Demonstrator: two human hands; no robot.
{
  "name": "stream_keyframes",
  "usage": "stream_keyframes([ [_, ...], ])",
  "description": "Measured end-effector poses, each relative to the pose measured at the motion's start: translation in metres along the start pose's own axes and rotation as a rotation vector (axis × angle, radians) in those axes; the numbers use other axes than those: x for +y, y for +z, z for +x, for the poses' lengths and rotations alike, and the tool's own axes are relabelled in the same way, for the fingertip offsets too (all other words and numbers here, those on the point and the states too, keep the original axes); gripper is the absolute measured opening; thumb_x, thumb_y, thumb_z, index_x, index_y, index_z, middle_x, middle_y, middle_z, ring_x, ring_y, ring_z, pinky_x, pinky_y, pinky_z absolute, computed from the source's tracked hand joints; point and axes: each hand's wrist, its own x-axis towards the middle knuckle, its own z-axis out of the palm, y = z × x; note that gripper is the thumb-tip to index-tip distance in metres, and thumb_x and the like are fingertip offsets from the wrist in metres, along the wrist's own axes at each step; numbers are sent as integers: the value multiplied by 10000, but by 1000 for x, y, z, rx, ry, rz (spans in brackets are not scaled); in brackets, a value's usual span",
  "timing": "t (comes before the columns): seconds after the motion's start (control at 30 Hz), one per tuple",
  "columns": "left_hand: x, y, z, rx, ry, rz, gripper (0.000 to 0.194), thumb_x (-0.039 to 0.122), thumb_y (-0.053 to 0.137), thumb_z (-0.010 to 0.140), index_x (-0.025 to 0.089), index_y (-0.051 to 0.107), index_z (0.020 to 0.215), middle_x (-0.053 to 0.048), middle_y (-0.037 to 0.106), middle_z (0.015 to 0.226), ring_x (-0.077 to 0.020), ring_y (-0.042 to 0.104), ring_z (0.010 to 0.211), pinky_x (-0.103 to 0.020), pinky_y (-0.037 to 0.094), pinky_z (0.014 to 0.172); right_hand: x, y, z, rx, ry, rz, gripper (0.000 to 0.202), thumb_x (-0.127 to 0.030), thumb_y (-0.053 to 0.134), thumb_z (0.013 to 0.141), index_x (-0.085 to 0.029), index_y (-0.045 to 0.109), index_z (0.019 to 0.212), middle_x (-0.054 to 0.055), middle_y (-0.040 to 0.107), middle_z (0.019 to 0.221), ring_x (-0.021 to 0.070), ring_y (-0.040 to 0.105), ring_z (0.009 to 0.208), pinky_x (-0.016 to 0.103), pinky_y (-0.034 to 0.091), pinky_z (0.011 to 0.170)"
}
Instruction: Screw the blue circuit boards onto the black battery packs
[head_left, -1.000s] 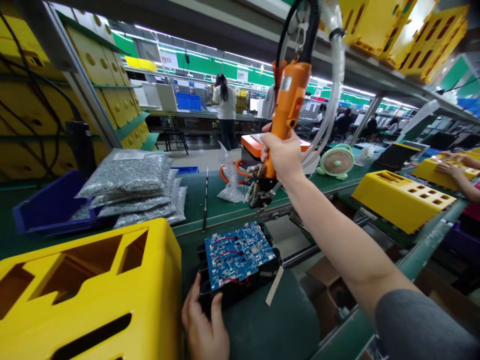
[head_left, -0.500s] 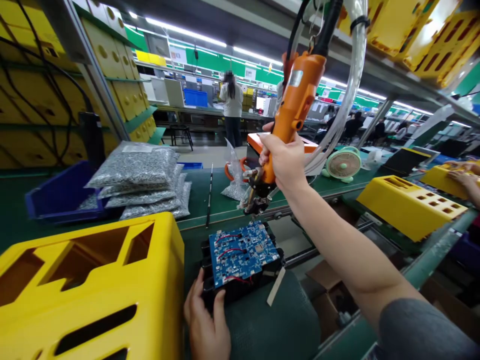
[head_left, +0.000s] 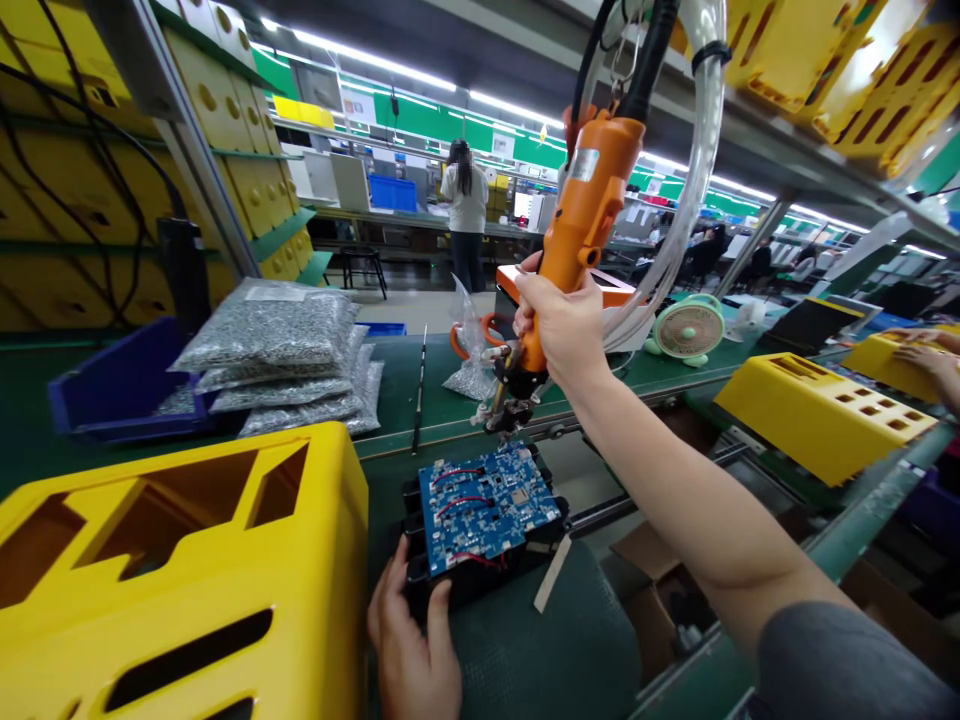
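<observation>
My right hand (head_left: pixel 566 320) is wrapped round an orange electric screwdriver (head_left: pixel 592 190), which hangs from a hook with a black cable and a clear hose. Its tip points down at the far edge of a blue circuit board (head_left: pixel 491 505); whether it touches a screw I cannot tell. Red and black wires cross the board, which lies on a black base (head_left: pixel 469 580). My left hand (head_left: pixel 416 630) grips the base's near left corner, thumb in front and fingers along the side. A pale strip (head_left: pixel 553 575) sticks out at the base's right.
A large yellow housing (head_left: pixel 322 560) stands close on my left, another yellow housing (head_left: pixel 817 410) on the right. Behind are stacked bags of small parts (head_left: pixel 270 340), a blue bin (head_left: pixel 120 390), a thin screwdriver (head_left: pixel 421 390) and a small fan (head_left: pixel 686 328). A co-worker's hands (head_left: pixel 930 355) are at far right.
My right hand and the orange screwdriver have shifted very slightly left and down towards the board. My left hand and the board stay in place.
</observation>
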Motion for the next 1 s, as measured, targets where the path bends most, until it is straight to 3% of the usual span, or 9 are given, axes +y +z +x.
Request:
stream_keyframes([
  [0.33, 1, -1, 0, -5, -17, -22, 462, 364, 462, 883, 186, 410, 1307, -128, 477, 1339, -232, 418, 1255, -423, 336, 1068, 8, 8, 3, -59, 64, 28, 169, -169, 560, 693, -223, 432, 788, -102, 381, 459, 63, 388, 355, 206, 346, 351],
  [0.6, 2, -3, -3, -23, -14, -32, 464, 370, 491, 871, 196, 420, 1296, -119, 494, 1313, -234, 435, 1224, -411, 373, 1031, -29, 3, 28, 57, -92, -23, 134, -162, 563, 743, -225, 464, 807, -91, 409, 521, 49, 394, 392, 200, 346, 405],
  [0.77, 3, 0, -4, -25, -3, -34, 473, 363, 492, 872, 202, 405, 1308, -112, 487, 1318, -233, 429, 1222, -411, 380, 1016, -43, 8, 3, 10, -73, -36, 106, -208, 568, 779, -231, 475, 826, -82, 401, 540, 48, 394, 404, 199, 370, 419],
  [1.0, 5, -1, -4, -15, 27, -33, 459, 339, 501, 870, 196, 410, 1296, -115, 491, 1320, -232, 430, 1222, -410, 373, 1019, -32, 21, -35, -52, 47, 25, 165, -229, 584, 765, -226, 472, 886, -82, 409, 523, 59, 415, 400, 189, 366, 361],
])
